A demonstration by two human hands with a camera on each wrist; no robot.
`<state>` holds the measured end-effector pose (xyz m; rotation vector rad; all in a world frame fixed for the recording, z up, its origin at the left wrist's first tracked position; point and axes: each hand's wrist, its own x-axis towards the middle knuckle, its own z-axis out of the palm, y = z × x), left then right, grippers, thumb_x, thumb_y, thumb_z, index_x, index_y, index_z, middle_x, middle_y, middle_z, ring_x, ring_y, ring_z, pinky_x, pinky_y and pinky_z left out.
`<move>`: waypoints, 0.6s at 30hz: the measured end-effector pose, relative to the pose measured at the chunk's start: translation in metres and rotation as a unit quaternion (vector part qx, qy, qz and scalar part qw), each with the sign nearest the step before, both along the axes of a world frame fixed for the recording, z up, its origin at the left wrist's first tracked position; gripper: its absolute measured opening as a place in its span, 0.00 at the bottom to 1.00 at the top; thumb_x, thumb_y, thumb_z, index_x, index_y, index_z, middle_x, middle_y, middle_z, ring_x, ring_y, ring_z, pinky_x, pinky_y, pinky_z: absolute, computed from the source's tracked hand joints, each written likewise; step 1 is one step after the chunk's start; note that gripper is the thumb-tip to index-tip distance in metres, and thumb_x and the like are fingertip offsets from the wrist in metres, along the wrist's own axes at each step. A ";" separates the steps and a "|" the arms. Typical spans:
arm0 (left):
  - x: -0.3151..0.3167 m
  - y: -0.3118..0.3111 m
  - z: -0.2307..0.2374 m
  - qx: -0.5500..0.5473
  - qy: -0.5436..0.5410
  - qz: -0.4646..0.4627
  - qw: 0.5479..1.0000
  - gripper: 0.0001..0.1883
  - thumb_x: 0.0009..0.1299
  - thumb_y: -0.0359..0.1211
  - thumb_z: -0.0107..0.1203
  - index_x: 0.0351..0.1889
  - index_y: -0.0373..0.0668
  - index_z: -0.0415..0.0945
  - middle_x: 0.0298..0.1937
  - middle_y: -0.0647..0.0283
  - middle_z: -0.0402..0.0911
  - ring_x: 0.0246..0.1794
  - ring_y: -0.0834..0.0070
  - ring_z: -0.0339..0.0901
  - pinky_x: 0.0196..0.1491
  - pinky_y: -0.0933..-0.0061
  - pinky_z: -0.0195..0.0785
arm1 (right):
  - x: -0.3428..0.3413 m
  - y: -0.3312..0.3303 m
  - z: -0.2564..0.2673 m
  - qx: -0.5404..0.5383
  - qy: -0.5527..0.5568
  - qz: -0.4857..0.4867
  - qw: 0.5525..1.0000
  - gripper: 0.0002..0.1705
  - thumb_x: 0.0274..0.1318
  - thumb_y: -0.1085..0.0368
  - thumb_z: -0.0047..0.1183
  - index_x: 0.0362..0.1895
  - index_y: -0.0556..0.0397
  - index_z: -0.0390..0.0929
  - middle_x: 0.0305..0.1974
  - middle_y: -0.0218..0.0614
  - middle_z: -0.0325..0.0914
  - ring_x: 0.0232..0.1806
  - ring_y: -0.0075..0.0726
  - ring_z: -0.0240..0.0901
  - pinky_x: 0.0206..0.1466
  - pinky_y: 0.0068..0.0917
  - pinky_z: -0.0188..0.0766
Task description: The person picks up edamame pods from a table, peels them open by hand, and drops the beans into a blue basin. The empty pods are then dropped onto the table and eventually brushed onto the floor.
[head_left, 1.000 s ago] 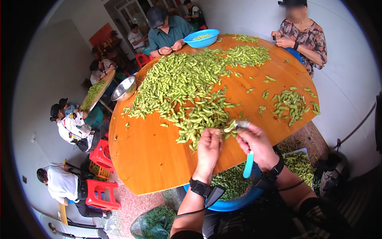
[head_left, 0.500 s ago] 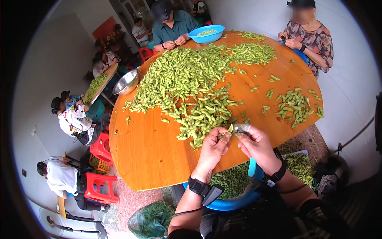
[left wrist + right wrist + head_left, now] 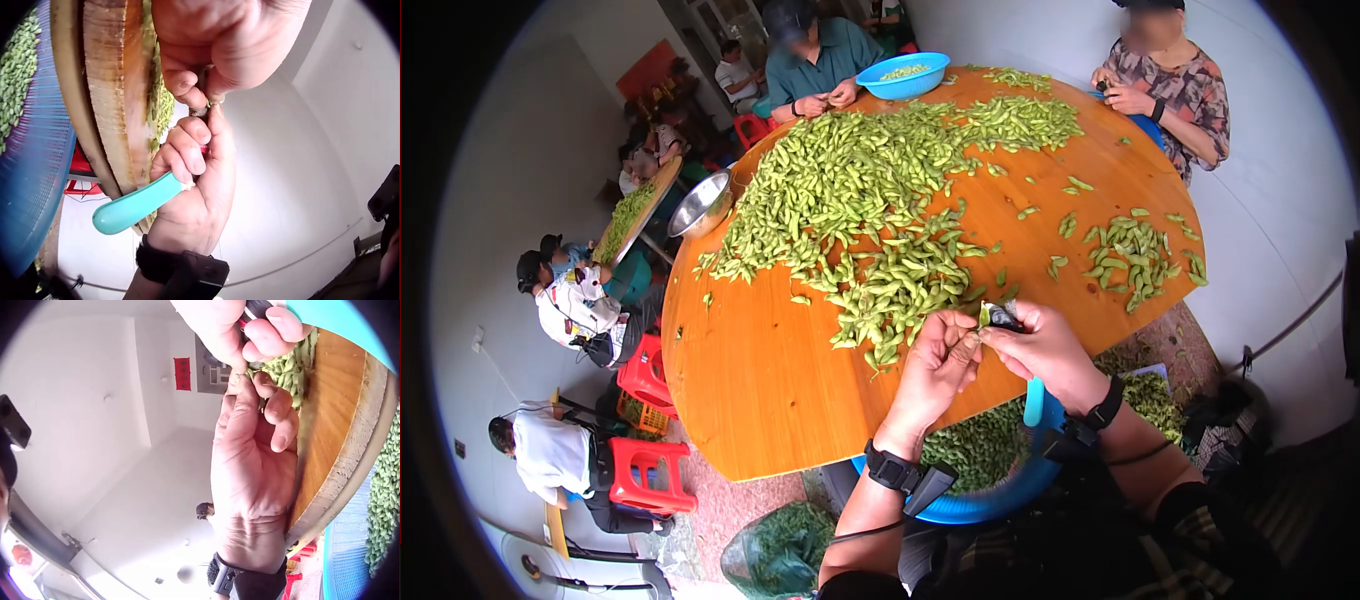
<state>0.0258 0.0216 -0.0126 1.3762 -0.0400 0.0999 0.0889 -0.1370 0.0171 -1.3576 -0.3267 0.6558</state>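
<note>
At the near edge of the table, my left hand (image 3: 938, 362) pinches a green bean pod (image 3: 984, 315) between thumb and fingers. My right hand (image 3: 1048, 355) meets it there, thumb tip against the left fingertips. Within the right palm lies a tool with a turquoise handle (image 3: 136, 204), gripped by curled fingers; its working end is mostly hidden. A dark, shiny piece (image 3: 1002, 318) shows by the right index finger. The right wrist view has the left fingers (image 3: 281, 415) curled loosely beside the pinch. A large heap of pods (image 3: 850, 190) spreads just beyond both hands.
Under the table edge sits a blue basket (image 3: 945, 510) of shelled green beans. A smaller pod pile (image 3: 1135, 262) lies right on the wooden table (image 3: 750, 400). A steel bowl (image 3: 700, 205) and blue basin (image 3: 905, 85) stand at its far rim, where two people sit.
My hands have come together at the fingertips, and the right hand has turned, raising the turquoise handle's visible end. The pod stands more upright between them. The head view has shifted slightly.
</note>
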 end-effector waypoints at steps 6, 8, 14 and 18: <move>0.001 -0.001 0.001 -0.022 0.006 0.006 1.000 0.09 0.76 0.31 0.47 0.52 0.41 0.63 0.31 0.70 0.72 0.20 0.88 0.62 0.21 0.87 0.55 | -0.006 0.007 -0.001 -0.021 -0.044 -0.069 0.996 0.06 0.58 0.69 0.56 0.32 0.53 0.71 0.18 0.20 0.65 0.18 0.11 0.57 0.18 0.16 0.53; 0.004 0.000 -0.010 0.141 -0.046 0.090 0.985 0.10 0.76 0.32 0.48 0.51 0.41 0.63 0.33 0.73 0.70 0.25 0.90 0.61 0.25 0.88 0.54 | -0.003 0.013 -0.020 -0.050 -0.188 -0.126 0.973 0.08 0.55 0.68 0.58 0.30 0.55 0.71 0.17 0.27 0.67 0.18 0.16 0.62 0.19 0.21 0.58; -0.002 -0.004 -0.002 0.261 -0.094 0.139 0.951 0.12 0.75 0.35 0.49 0.49 0.37 0.65 0.37 0.63 0.72 0.36 0.77 0.68 0.42 0.76 0.65 | -0.009 0.018 -0.019 -0.094 -0.344 -0.211 0.910 0.11 0.50 0.67 0.61 0.29 0.58 0.72 0.18 0.42 0.72 0.17 0.34 0.70 0.23 0.32 0.65; -0.008 -0.003 -0.002 0.318 -0.083 0.100 0.939 0.13 0.76 0.38 0.46 0.44 0.35 0.65 0.36 0.53 0.74 0.35 0.59 0.73 0.43 0.65 0.67 | -0.011 0.022 -0.031 -0.047 -0.305 -0.177 0.935 0.12 0.50 0.67 0.61 0.28 0.58 0.70 0.18 0.35 0.71 0.16 0.30 0.67 0.21 0.31 0.62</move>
